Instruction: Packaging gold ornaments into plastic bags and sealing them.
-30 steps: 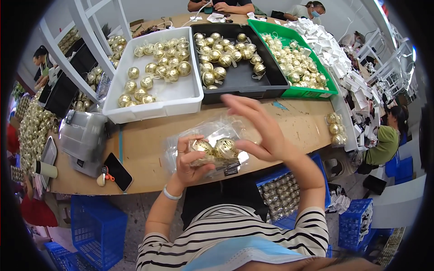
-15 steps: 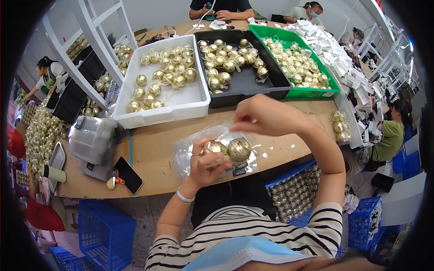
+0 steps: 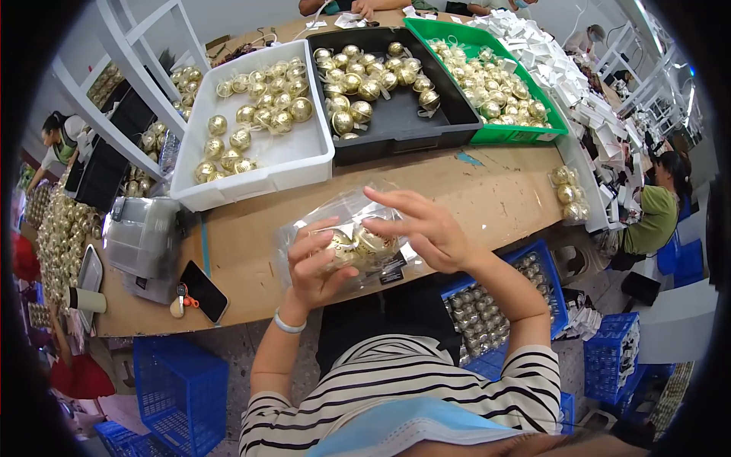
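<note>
The left hand (image 3: 320, 263) grips a clear bag (image 3: 343, 228) of gold balls (image 3: 358, 245), the right hand (image 3: 430, 232) pinching its top.

A long wooden counter (image 3: 487, 190) runs from left to right. Along its far side three trays stand side by side, touching: a white tray (image 3: 304, 152) on the left, a black tray (image 3: 396, 122) in the middle and a green tray (image 3: 518, 133) on the right, each holding gold balls in clear wrap. At the near left edge lie a black phone (image 3: 204, 291) and, just beside it, a small pair of scissors (image 3: 183, 298). A grey machine (image 3: 141, 240) sits at the left end. Near the right end, a few wrapped gold balls (image 3: 567, 190) lie on the bare wood.
</note>
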Tool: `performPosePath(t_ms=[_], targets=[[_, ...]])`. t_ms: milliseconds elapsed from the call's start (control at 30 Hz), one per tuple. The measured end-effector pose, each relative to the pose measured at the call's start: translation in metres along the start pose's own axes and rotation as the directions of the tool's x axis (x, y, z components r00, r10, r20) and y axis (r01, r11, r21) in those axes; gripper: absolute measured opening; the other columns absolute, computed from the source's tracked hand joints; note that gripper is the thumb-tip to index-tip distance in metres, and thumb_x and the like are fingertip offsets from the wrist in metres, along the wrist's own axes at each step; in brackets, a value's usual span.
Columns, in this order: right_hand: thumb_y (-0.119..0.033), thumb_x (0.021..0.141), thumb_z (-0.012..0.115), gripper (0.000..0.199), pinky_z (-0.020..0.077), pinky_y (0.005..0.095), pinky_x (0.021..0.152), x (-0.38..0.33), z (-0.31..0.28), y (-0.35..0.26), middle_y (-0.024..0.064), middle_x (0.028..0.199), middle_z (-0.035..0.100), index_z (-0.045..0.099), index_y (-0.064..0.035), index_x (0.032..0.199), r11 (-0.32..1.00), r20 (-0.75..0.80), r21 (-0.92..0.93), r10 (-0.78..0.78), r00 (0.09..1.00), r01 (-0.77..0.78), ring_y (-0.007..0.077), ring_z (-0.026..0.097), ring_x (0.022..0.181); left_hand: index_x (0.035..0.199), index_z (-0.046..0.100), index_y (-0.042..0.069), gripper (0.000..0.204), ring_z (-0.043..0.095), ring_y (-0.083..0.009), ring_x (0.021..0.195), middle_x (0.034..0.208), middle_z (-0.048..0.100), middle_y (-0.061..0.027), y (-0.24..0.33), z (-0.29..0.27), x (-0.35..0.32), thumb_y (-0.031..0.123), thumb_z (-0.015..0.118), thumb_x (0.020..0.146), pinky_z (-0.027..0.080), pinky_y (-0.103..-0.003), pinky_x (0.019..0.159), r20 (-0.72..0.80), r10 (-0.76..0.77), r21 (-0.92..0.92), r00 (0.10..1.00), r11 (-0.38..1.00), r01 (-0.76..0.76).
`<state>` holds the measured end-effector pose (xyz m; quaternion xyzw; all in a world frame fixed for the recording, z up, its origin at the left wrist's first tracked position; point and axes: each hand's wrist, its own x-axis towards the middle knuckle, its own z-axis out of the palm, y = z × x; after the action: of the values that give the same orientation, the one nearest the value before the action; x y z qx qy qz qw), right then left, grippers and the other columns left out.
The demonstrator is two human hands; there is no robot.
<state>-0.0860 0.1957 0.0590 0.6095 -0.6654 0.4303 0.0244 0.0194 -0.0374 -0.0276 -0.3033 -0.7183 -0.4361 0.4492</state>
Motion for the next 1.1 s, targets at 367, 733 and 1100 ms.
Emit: performPosePath(t_ms=[367,733,1100], targets=[[0.000,0.092,0.063,0.038,0.0442,0.0438,0.108,-0.007,0.038,-0.022,0.0214,0.144,0.056,0.063,0.0004,0.130,0.970,-0.364,0.136,0.239,0.900,-0.203,0.0354,0.059,0.124,0.155,-0.001,-0.003,0.074,0.064,-0.0348,0.102,0.111,0.053,-0.0163,0.043,0.031,0.022,0.009,0.046,0.100,0.050,-0.045,0.096,-0.278,-0.358,-0.074,0.892,0.933,0.351],[-0.034,0.090,0.068,0.057,0.0463,0.0449,0.104,-0.003,0.029,-0.022,0.0123,0.141,0.059,0.059,-0.0023,0.137,0.713,0.055,-0.675,-0.206,0.977,0.189,0.0289,0.059,0.126,0.141,0.019,-0.005,0.053,0.055,-0.0236,0.092,0.101,0.053,-0.0158,0.045,0.036,0.019,0.000,0.042,0.093,0.050,-0.042,0.094,-0.371,-0.377,0.008,0.849,0.912,0.409],[-0.025,0.087,0.072,0.030,0.0545,0.0400,0.079,0.037,-0.024,-0.067,0.0098,0.114,0.066,0.064,-0.0046,0.107,0.930,0.161,-0.356,-0.032,0.986,0.089,0.0291,0.063,0.101,0.126,0.031,-0.002,0.044,0.063,-0.0345,0.094,0.097,0.054,-0.0178,0.058,0.017,0.054,-0.009,0.045,0.085,0.055,-0.044,0.080,-0.156,-0.061,0.134,0.986,0.987,0.082]])
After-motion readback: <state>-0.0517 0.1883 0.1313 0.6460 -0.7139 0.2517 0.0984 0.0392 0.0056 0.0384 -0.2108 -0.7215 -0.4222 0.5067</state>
